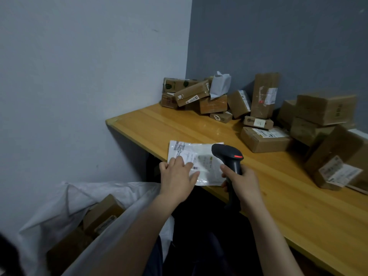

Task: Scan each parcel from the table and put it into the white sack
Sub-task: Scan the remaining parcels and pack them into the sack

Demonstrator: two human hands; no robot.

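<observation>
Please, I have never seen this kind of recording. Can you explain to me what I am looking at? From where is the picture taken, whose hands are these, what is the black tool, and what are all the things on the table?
There is no machine here. One camera is worn on a person's head and looks forward and down, so the two bare arms are that person's own.

The right hand has a closed grip on a black barcode scanner, aimed at a flat white parcel. The left hand presses this parcel down at the near edge of the wooden table.

Farther back on the table, many brown cardboard boxes lie in loose piles against the wall, waiting for their turn.

At lower left stands the open white sack. Some brown boxes are already inside it.
</observation>
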